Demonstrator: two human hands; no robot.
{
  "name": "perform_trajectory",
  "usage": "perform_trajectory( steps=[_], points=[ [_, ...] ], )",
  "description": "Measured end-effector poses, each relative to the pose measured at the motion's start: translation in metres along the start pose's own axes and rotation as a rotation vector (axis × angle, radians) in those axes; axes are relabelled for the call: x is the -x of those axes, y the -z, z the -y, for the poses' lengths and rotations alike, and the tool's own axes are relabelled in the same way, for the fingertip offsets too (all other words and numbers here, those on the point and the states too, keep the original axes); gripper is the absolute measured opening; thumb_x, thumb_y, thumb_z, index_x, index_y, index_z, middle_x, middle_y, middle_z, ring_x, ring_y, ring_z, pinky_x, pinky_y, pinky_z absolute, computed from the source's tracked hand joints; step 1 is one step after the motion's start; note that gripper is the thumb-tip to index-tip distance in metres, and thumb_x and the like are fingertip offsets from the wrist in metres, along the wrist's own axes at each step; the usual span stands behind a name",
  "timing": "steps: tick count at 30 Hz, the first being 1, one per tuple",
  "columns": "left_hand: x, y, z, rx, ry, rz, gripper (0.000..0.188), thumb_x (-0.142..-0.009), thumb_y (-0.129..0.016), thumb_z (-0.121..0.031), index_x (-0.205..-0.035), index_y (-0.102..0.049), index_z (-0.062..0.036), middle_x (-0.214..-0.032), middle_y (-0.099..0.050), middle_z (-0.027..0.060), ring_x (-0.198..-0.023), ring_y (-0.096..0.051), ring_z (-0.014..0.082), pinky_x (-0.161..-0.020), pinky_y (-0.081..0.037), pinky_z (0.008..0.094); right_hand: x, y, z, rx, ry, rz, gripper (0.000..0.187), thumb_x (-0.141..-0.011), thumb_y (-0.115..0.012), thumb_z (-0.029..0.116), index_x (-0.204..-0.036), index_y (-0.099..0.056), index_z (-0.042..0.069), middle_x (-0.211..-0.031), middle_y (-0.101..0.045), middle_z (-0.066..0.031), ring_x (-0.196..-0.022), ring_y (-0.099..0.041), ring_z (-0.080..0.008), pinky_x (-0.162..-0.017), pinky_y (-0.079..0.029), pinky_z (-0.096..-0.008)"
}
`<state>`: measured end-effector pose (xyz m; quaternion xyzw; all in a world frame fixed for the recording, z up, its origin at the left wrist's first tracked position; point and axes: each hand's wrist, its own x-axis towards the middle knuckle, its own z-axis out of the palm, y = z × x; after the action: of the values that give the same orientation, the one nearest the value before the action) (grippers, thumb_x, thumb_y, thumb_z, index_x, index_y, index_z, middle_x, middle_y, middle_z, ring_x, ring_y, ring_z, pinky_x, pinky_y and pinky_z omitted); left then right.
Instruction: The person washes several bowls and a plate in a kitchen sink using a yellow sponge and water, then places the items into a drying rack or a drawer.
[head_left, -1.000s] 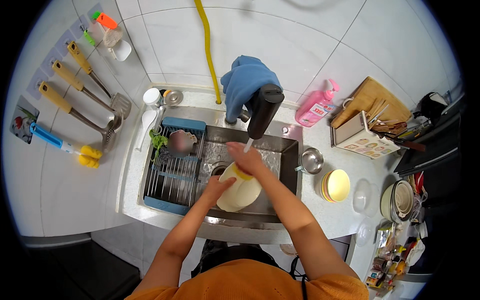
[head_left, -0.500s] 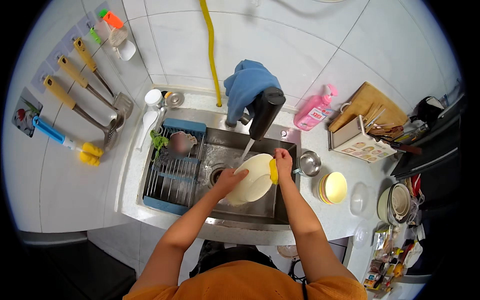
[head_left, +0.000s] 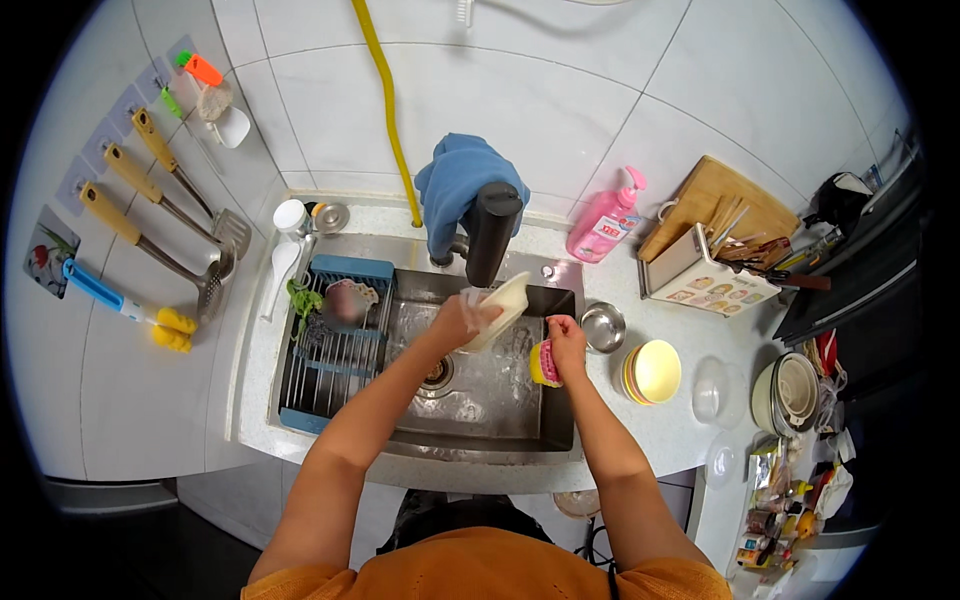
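We grip a tilted cream bowl [head_left: 507, 308] in our left hand's fingers [head_left: 488, 315], near the black faucet [head_left: 494, 230] and above the steel sink [head_left: 480, 425]. Our right hand [head_left: 567, 345] pinches a yellow-and-pink sponge [head_left: 545, 364] in its fingers; a metal cup [head_left: 604, 328] sits nearby on the table [head_left: 640, 445].

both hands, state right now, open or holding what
Left hand: closed on the cream bowl.
Right hand: closed, holding the yellow-and-pink sponge.
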<state>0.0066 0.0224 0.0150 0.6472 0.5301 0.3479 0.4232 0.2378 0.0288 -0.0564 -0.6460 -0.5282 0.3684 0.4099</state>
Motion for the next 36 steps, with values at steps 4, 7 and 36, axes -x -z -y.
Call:
perform_trajectory(
  steps=[4, 7, 36],
  points=[
    [0.006, -0.009, 0.014, -0.395, -0.188, -0.051, 0.033, -0.081, -0.055, -0.034, -0.088, -0.063, -0.0033, -0.076, -0.062, 0.0181, -0.069, -0.06, 0.0313, -0.061, -0.045, 0.0366, -0.023, -0.004, -0.004, 0.033, 0.083, 0.099, 0.021, -0.08, -0.055, 0.013, -0.098, -0.06, 0.005, -0.074, -0.06, -0.006, -0.066, -0.056, -0.0135, -0.064, -0.045, -0.0266],
    [0.021, 0.002, 0.008, -0.168, 0.038, 0.004, 0.034, -0.081, -0.054, -0.034, -0.092, -0.063, -0.0032, -0.078, -0.063, 0.0169, -0.069, -0.06, 0.0292, -0.062, -0.045, 0.0363, -0.051, -0.017, -0.002, 0.062, 0.187, 0.192, 0.033, -0.078, -0.054, 0.013, -0.11, -0.055, 0.007, -0.09, -0.063, -0.0094, -0.076, -0.059, -0.0174, -0.073, -0.046, -0.028],
    [0.17, 0.031, 0.037, 0.474, 0.512, -0.439, 0.029, -0.084, -0.059, -0.026, -0.095, -0.063, 0.0007, -0.075, -0.062, 0.0024, -0.067, -0.055, 0.0072, -0.059, -0.044, 0.0218, -0.025, -0.058, -0.018, 0.221, 0.03, 0.454, 0.03, -0.076, -0.055, 0.011, -0.106, -0.057, 0.008, -0.097, -0.061, -0.0162, -0.085, -0.061, -0.0279, -0.076, -0.047, -0.0348]
  ],
)
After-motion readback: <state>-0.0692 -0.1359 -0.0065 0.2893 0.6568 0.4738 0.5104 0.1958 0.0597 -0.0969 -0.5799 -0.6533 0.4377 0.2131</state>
